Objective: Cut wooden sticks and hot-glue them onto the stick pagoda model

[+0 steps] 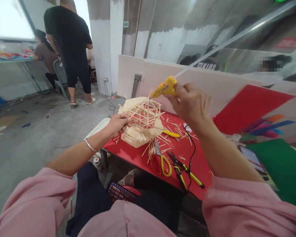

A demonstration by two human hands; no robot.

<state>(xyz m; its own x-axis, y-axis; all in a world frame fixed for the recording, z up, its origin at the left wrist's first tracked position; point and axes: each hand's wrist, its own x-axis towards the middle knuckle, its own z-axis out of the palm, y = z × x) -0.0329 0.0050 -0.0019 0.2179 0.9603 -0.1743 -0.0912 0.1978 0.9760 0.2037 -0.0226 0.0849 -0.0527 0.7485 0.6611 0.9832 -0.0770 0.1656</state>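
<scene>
My right hand is closed around a yellow glue gun, its nozzle touching the top of a small house model built of thin wooden sticks. A clear glue stick juts from the back of the gun. My left hand grips the model's left side with curled fingers, a silver bracelet on the wrist. The model stands on a red tabletop among loose sticks.
Yellow-handled scissors, yellow-black pliers and a black cord lie on the red table. Red and green sheets lie to the right. Two people are at a far-left table. A white chair stands beside the table.
</scene>
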